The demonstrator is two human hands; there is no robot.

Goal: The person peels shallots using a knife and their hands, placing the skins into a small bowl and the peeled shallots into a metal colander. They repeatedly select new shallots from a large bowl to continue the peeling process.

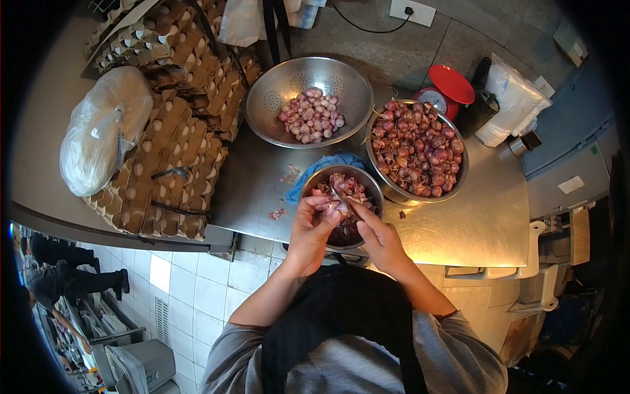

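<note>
My left hand (312,226) is closed on a shallot (336,207), its fingers hiding much of it. In my right hand (380,238) is a small knife (341,197), its blade against the shallot. Both hands are over the near part of a metal bowl (378,190) filled with shallot skins (351,187). Behind it stands a steel colander (262,98) with peeled shallots (312,117). To the right, a larger metal bowl (394,192) is heaped with unpeeled shallots (420,148). A blue cloth (302,180) lies beside the skin bowl.
Stacked egg trays (164,167) and a clear plastic bag (105,131) occupy the left side. A red kitchen scale (451,85) and a white bag (512,98) stand at the back right. Skin scraps (277,214) lie on the steel table (485,223). Another person (72,285) stands at far left.
</note>
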